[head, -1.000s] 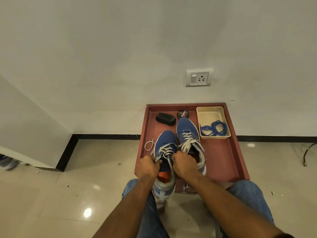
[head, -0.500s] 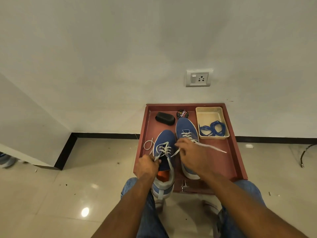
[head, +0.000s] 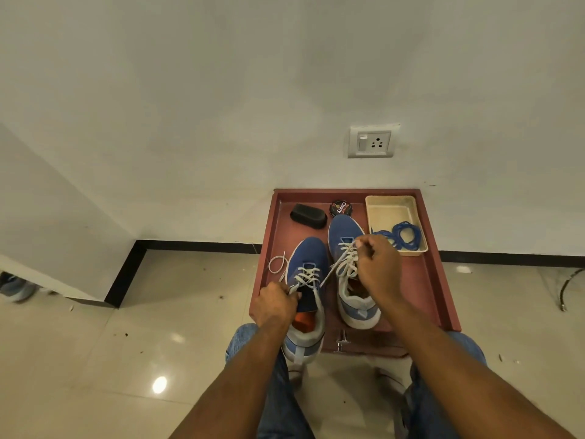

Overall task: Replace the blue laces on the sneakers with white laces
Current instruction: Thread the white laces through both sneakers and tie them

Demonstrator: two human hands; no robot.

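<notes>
White lace point(head: 327, 274) pulled farther up by pinching right hand point(head: 376, 267); left hand point(head: 275, 304) still grips other end.

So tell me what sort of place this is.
Probably a room in a home or office, at floor level: glossy floor tiles, a white wall with a socket, and a red tray holding sneakers and a polish tin.

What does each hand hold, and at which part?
Left hand grips the left sneaker at its collar; right hand pinches its white lace near the free end.
</notes>
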